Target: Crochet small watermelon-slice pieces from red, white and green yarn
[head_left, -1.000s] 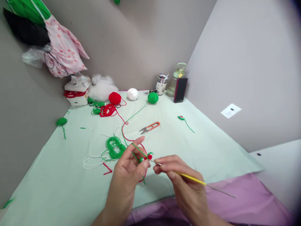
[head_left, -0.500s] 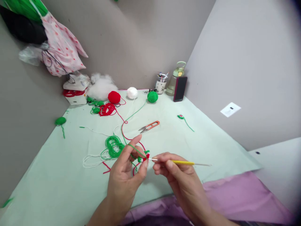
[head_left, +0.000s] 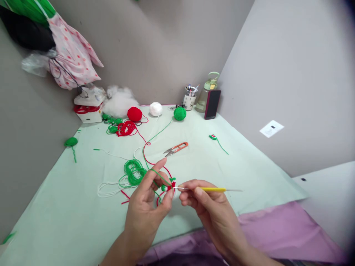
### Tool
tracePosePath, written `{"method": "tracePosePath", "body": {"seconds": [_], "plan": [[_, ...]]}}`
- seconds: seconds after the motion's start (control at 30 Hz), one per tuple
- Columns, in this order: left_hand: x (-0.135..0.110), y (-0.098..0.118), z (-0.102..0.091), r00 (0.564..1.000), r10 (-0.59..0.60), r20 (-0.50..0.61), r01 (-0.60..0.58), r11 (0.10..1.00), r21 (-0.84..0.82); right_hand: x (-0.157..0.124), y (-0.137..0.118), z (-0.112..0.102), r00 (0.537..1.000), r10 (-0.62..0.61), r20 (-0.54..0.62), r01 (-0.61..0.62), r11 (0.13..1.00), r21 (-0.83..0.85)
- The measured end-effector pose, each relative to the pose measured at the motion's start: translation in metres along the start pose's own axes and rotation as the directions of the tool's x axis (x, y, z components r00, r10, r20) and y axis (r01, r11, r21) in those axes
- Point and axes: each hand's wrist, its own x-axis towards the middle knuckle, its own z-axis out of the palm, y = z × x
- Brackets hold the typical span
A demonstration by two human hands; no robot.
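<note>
My left hand (head_left: 149,201) pinches a small red and green crochet piece (head_left: 170,184) between thumb and fingers, with green yarn (head_left: 159,174) running over the raised index finger. My right hand (head_left: 203,201) grips a yellow-handled crochet hook (head_left: 212,189), lying almost level, its metal tip at the crochet piece. Both hands hover above the pale green table cover (head_left: 83,214). A loose coil of green yarn (head_left: 133,173) lies just beyond my left hand.
Orange thread snips (head_left: 176,148) lie mid-table. Red (head_left: 134,114), white (head_left: 155,109) and green (head_left: 180,113) yarn balls, stuffing (head_left: 119,101), a pen jar (head_left: 189,99), a bottle (head_left: 206,94) and a phone (head_left: 212,105) stand at the back. A small crochet piece (head_left: 213,137) lies right. Purple cloth (head_left: 277,232) covers the near edge.
My right hand swung the hook from slanting down-right to nearly level and shifted slightly left. The left hand lowered a little, still holding the crochet piece.
</note>
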Motion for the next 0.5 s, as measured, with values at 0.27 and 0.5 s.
{"method": "tracePosePath", "body": {"seconds": [0.27, 0.5], "plan": [[0.0043, 0.0091, -0.0039, 0.999, 0.034, 0.039, -0.035, 0.999, 0.022, 0.0011, -0.0055, 0.0012, 0.996, 0.087, -0.009, -0.087, 0.995, 0.046], [0.0048, 0.0091, -0.0064, 0.999, 0.015, 0.031, -0.017, 0.999, 0.049, 0.0028, -0.0043, -0.0026, 0.989, 0.142, -0.025, -0.141, 0.988, 0.058]]}}
